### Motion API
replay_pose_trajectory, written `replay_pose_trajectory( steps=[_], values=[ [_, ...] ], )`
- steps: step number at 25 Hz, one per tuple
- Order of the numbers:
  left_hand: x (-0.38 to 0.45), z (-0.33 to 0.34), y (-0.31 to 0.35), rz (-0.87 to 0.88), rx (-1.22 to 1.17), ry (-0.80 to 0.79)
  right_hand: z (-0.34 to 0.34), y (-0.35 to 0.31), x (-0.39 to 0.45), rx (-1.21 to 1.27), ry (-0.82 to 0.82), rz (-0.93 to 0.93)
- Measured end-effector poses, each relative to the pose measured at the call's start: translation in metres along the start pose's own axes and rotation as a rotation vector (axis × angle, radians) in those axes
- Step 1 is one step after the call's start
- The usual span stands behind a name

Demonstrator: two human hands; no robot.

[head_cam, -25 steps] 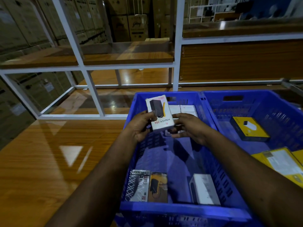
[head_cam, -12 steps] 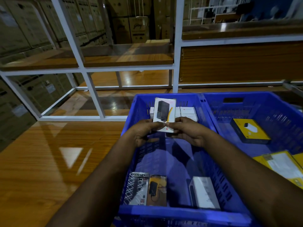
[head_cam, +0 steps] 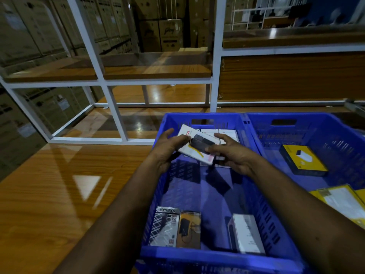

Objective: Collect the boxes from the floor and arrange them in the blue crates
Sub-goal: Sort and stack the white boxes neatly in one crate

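Both hands hold a white power-bank box (head_cam: pixel 197 144) tilted low over the far end of the left blue crate (head_cam: pixel 217 258). My left hand (head_cam: pixel 167 147) grips its left edge and my right hand (head_cam: pixel 231 153) pinches its right end. Behind it, flat white boxes (head_cam: pixel 227 133) lie against the crate's far wall. At the near end stand a Portronics box (head_cam: pixel 165 226), a brown box (head_cam: pixel 188 229) and a white box (head_cam: pixel 247 232). The right blue crate (head_cam: pixel 296 119) holds a yellow-and-black box (head_cam: pixel 303 160) and yellow boxes (head_cam: pixel 343 202).
The crates sit on a glossy wooden surface (head_cam: pixel 59 194). A white metal rack frame (head_cam: pixel 110 91) with wooden shelves (head_cam: pixel 154 72) stands just beyond the crates. Stacked cardboard cartons (head_cam: pixel 29 36) fill the background at the left.
The white box was held upright and has been tipped over to lie nearly flat, lower in the crate near the far white boxes. Both hands moved forward and down with it.
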State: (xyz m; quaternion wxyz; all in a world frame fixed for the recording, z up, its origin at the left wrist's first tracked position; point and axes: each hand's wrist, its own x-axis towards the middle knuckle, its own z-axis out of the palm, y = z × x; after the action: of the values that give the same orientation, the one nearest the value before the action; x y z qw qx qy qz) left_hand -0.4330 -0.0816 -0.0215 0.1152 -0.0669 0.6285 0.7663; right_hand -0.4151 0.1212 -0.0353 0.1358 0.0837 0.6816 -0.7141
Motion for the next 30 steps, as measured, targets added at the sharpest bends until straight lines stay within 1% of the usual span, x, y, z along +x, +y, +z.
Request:
replay_pose_trajectory(
  steps=[2, 3, 5, 6, 8, 9, 10, 12, 14, 16, 17, 19, 22, 25, 27, 30],
  values=[
    [0.001, 0.0, -0.001, 0.019, -0.032, 0.055, 0.003, 0.002, -0.004, -0.068, -0.142, 0.083],
    [0.001, 0.001, -0.001, 0.018, -0.019, 0.067, 0.005, 0.002, -0.005, -0.062, -0.176, 0.1],
    [0.0, 0.004, -0.004, -0.026, 0.047, 0.045, 0.009, 0.004, -0.007, -0.061, -0.121, 0.09],
    [-0.003, 0.007, -0.004, -0.062, 0.079, 0.031, 0.011, 0.006, -0.006, -0.153, -0.059, 0.041],
    [-0.008, 0.011, -0.008, -0.165, 0.107, 0.018, 0.015, 0.008, -0.008, -0.579, 0.05, -0.075],
    [-0.008, 0.011, -0.01, -0.193, 0.144, 0.028, 0.017, 0.01, -0.009, -0.745, 0.052, -0.119],
    [-0.006, 0.01, -0.013, -0.208, 0.196, 0.046, 0.021, 0.012, -0.012, -0.825, 0.004, -0.141],
    [-0.002, 0.007, -0.018, -0.189, 0.306, 0.112, 0.026, 0.017, -0.014, -0.925, -0.169, -0.121],
    [0.003, 0.003, -0.022, -0.133, 0.445, 0.182, 0.029, 0.021, -0.014, -1.152, -0.333, -0.054],
    [0.007, 0.002, -0.026, -0.085, 0.522, 0.227, 0.029, 0.025, -0.015, -1.351, -0.427, 0.025],
    [0.01, 0.003, -0.029, -0.089, 0.514, 0.238, 0.029, 0.027, -0.014, -1.399, -0.451, 0.045],
    [0.017, 0.005, -0.035, -0.117, 0.492, 0.236, 0.029, 0.027, -0.015, -1.406, -0.484, 0.039],
    [0.025, 0.01, -0.046, -0.101, 0.725, 0.298, 0.029, 0.024, -0.015, -1.367, -0.489, 0.036],
    [0.038, 0.016, -0.059, -0.077, 0.682, 0.356, 0.023, 0.026, -0.01, -1.456, -0.472, 0.073],
    [0.049, 0.017, -0.066, 0.0, 0.676, 0.414, 0.018, 0.026, -0.007, -1.484, -0.439, 0.1],
    [0.06, 0.015, -0.076, 0.177, 0.679, 0.462, 0.016, 0.026, -0.004, -1.499, -0.422, 0.072]
  ],
)
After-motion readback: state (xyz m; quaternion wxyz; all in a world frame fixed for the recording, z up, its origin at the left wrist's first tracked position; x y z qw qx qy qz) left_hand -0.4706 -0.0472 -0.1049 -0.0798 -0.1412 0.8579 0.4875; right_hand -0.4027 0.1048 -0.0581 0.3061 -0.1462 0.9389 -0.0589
